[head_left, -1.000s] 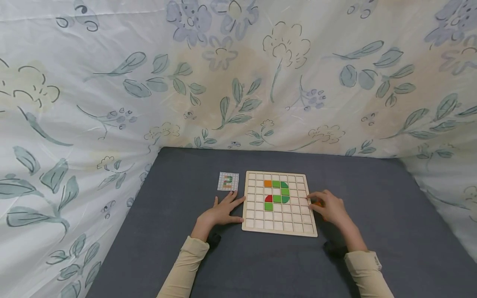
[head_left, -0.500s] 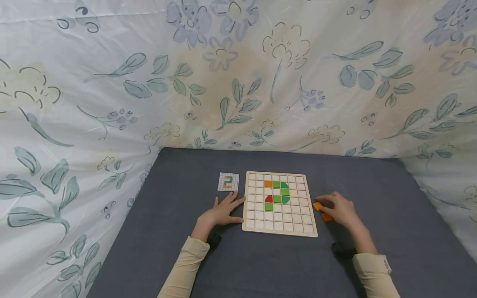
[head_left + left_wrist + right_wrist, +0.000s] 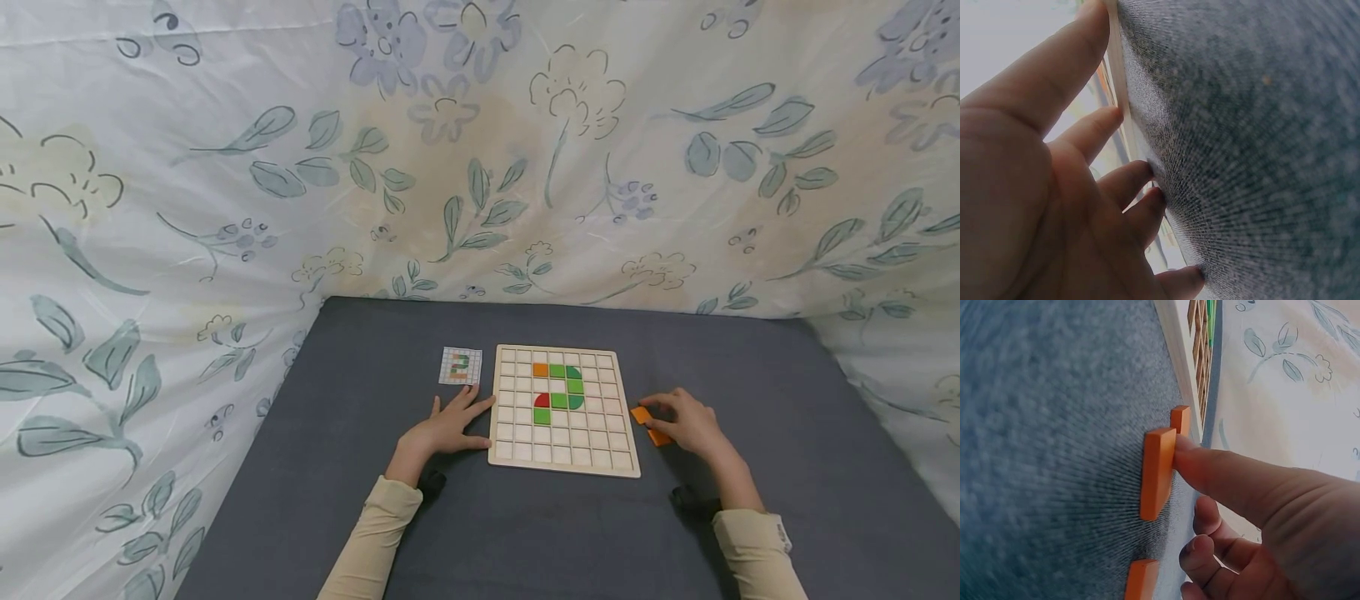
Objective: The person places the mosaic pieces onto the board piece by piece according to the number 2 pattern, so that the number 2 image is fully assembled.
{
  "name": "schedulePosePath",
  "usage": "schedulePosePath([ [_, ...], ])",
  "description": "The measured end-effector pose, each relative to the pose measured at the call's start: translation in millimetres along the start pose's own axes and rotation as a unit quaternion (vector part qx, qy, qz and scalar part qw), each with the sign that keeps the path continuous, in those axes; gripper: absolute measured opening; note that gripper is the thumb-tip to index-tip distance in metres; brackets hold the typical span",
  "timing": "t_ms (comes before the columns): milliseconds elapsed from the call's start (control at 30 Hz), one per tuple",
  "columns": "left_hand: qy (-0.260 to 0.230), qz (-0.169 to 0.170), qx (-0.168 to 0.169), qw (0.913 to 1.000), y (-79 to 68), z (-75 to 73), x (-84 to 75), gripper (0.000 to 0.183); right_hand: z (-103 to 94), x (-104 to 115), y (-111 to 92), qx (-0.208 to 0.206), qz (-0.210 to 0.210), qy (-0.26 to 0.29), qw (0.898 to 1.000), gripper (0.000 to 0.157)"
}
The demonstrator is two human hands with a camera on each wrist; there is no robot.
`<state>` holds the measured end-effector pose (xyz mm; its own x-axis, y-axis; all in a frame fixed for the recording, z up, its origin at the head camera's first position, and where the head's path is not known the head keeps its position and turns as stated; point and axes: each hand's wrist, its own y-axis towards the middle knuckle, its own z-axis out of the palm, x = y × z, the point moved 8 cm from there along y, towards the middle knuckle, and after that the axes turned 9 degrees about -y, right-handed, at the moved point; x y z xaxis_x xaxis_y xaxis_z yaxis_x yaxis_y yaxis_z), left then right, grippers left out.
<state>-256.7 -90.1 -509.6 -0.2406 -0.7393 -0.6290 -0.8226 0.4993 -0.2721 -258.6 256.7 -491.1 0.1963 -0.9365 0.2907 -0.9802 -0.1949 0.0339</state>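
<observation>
My left hand lies with fingers spread, its fingertips at the left edge of a pale wooden grid board. In the left wrist view, the fingers reach along the board's side. Orange, green and red tiles form a curved figure on the board. Right of it, my right hand hovers over loose orange tiles. In the right wrist view, its thumb touches one orange tile; the other fingers bend loosely, apart from it. Two more orange tiles lie beside that one.
A small pattern card with a similar coloured figure lies left of the board. Dark grey cloth covers the table. Floral fabric hangs behind and at both sides.
My right hand has moved right, away from the board's edge, and the orange tiles beneath it have come into sight. The left hand and the tiles on the board stay put.
</observation>
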Motion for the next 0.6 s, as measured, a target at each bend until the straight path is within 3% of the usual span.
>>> schedulePosePath([
  [600, -0.007, -0.004, -0.001, 1.0000, -0.5, -0.1, -0.2, 0.075, 2.2, -6.4, 1.8, -0.014, 0.024, -0.004, 1.000, 0.026],
])
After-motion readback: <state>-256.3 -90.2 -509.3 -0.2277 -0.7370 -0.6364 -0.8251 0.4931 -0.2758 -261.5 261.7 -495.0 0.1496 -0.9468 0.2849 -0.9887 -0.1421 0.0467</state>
